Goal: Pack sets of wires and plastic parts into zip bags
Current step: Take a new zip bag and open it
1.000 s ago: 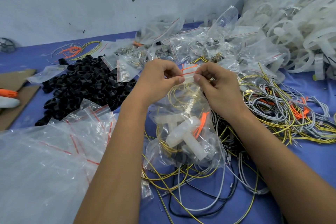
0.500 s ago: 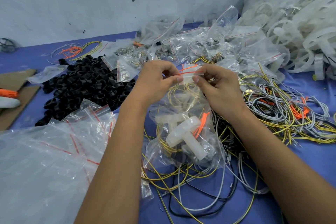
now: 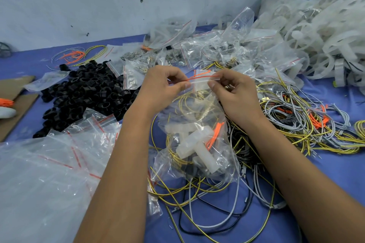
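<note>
Above the blue worktop [image 3: 325, 179], centre: zip bag [image 3: 197, 144] of wires and white plastic parts; left hand [image 3: 164, 89] and right hand [image 3: 235, 94] pinching its red-lined top.

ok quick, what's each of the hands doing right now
Left hand: pinching the zip bag at its top strip.
Right hand: pinching the same strip from the other side.

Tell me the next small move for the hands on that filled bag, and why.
Probably slide the pinching fingers along the red zip strip to seal it. The left hand and right hand both pinch the zip bag at its top, and the white plastic parts and yellow wires already sit inside.
</note>
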`<state>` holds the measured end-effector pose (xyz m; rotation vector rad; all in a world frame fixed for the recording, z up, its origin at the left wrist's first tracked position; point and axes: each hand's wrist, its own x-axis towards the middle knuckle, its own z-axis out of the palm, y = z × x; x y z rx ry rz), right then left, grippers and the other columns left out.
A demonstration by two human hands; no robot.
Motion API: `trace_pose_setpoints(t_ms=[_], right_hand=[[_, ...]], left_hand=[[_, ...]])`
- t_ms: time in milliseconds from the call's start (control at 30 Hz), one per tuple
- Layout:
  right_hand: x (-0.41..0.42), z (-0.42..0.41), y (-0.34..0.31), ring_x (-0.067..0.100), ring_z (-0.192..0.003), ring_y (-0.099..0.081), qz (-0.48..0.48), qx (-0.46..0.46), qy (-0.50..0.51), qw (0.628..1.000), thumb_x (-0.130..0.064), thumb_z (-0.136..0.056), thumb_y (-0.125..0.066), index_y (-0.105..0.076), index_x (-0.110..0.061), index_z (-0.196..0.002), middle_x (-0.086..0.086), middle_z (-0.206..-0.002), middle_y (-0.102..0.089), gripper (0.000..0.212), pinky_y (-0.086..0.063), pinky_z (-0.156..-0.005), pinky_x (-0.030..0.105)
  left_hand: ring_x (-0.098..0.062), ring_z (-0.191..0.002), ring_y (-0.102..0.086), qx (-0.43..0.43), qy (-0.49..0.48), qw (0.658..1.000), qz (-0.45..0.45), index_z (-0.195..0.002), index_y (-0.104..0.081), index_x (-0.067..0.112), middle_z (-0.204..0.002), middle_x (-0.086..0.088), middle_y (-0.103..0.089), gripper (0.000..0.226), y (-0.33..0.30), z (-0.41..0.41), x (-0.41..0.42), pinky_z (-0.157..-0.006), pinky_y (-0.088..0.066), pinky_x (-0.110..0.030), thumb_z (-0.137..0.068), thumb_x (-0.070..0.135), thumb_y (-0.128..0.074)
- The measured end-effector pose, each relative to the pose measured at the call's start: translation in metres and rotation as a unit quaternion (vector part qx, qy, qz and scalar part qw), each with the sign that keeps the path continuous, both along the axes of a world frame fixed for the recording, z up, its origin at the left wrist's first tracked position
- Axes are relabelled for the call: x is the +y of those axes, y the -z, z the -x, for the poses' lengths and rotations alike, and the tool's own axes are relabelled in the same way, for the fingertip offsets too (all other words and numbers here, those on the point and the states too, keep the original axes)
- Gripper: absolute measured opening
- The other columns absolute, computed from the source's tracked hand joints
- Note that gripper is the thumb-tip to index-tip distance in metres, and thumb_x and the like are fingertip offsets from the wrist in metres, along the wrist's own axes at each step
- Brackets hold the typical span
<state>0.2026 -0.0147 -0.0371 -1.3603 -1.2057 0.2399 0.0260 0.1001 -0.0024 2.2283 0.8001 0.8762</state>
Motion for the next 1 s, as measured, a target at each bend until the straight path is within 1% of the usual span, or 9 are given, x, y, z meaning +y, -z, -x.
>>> trace_pose_setpoints(t_ms=[100,167,333,400,533,633,767,900,1000], right_hand=[[0.001,-0.002,0.000,0.003,-0.064,-0.046,0.001,0.006,0.011,1.000,-0.012,-0.090,-0.069,-0.070,-0.014,-0.083,-0.011,-0.065,-0.055,0.008,-0.039,-0.060,0.029],[0.001,-0.003,0.000,0.004,-0.065,-0.047,0.003,0.009,0.010,1.000,-0.011,-0.090,-0.069,-0.070,-0.014,-0.083,-0.009,-0.067,-0.056,0.008,-0.038,-0.061,0.030],[0.001,-0.002,0.001,0.007,-0.065,-0.048,0.001,0.008,0.010,1.000,-0.014,-0.090,-0.069,-0.069,-0.017,-0.084,0.003,-0.069,-0.060,0.006,-0.041,-0.061,0.034],[0.002,-0.003,0.001,0.007,-0.066,-0.048,-0.001,0.013,0.011,1.000,-0.014,-0.090,-0.070,-0.068,-0.019,-0.085,0.006,-0.072,-0.061,0.007,-0.042,-0.062,0.035],[0.004,-0.008,0.002,0.003,-0.061,-0.044,0.001,0.021,0.031,0.999,-0.013,-0.090,-0.070,-0.068,-0.021,-0.080,-0.012,-0.063,-0.054,0.013,-0.038,-0.060,0.025],[0.004,-0.007,0.002,0.005,-0.062,-0.046,0.001,0.019,0.024,1.000,-0.014,-0.089,-0.071,-0.068,-0.021,-0.081,0.000,-0.067,-0.059,0.011,-0.040,-0.060,0.030],[0.003,-0.006,0.002,0.008,-0.064,-0.047,0.002,0.022,0.017,1.000,-0.014,-0.089,-0.071,-0.067,-0.022,-0.085,0.010,-0.074,-0.062,0.010,-0.042,-0.063,0.034],[0.005,-0.010,0.003,0.004,-0.062,-0.044,0.006,0.039,0.031,0.999,-0.014,-0.091,-0.072,-0.069,-0.021,-0.083,-0.006,-0.068,-0.056,0.011,-0.039,-0.062,0.024],[0.004,-0.010,0.003,0.006,-0.065,-0.045,0.009,0.049,0.021,0.999,-0.014,-0.091,-0.071,-0.069,-0.022,-0.083,-0.004,-0.071,-0.057,0.011,-0.038,-0.063,0.027]], left_hand=[[-0.003,-0.069,-0.059,0.007,-0.017,1.000,-0.008,-0.078,-0.075,0.018,-0.074,0.006,-0.071,0.010,0.004,0.005,0.006,-0.074,-0.053,-0.032,-0.085,0.014,-0.083],[-0.006,-0.073,-0.059,0.008,-0.021,1.000,-0.010,-0.079,-0.075,0.014,-0.077,-0.001,-0.071,0.009,0.006,0.008,0.008,-0.079,-0.053,-0.036,-0.085,0.012,-0.081],[-0.001,-0.072,-0.058,0.001,-0.010,1.000,-0.010,-0.074,-0.070,0.025,-0.074,0.009,-0.066,0.021,0.007,0.009,0.008,-0.075,-0.048,-0.022,-0.085,0.010,-0.080],[-0.004,-0.073,-0.061,-0.011,-0.016,1.000,-0.011,-0.074,-0.071,0.026,-0.076,0.004,-0.070,0.021,0.007,0.009,0.008,-0.075,-0.051,-0.024,-0.084,0.011,-0.081],[-0.023,-0.070,-0.069,-0.027,-0.034,0.998,0.041,-0.078,-0.074,0.026,-0.082,-0.010,-0.073,0.020,0.009,0.014,0.010,-0.065,-0.058,-0.028,-0.088,0.009,-0.078],[-0.013,-0.077,-0.066,-0.032,-0.040,0.998,0.046,-0.081,-0.074,0.018,-0.078,-0.002,-0.072,0.017,0.009,0.021,0.011,-0.079,-0.054,-0.029,-0.088,0.003,-0.076],[-0.007,-0.076,-0.062,-0.041,-0.044,0.997,0.050,-0.084,-0.075,0.012,-0.078,0.005,-0.069,0.011,0.007,0.020,0.006,-0.082,-0.053,-0.029,-0.088,0.002,-0.076],[-0.013,-0.078,-0.064,-0.055,-0.042,0.995,0.071,-0.087,-0.076,0.010,-0.085,-0.011,-0.074,0.005,0.007,0.023,0.007,-0.080,-0.053,-0.031,-0.089,0.006,-0.077],[-0.012,-0.074,-0.058,-0.058,-0.034,0.994,0.086,-0.088,-0.076,0.011,-0.087,-0.016,-0.073,0.003,0.009,0.030,0.010,-0.070,-0.048,-0.026,-0.090,0.009,-0.077]])
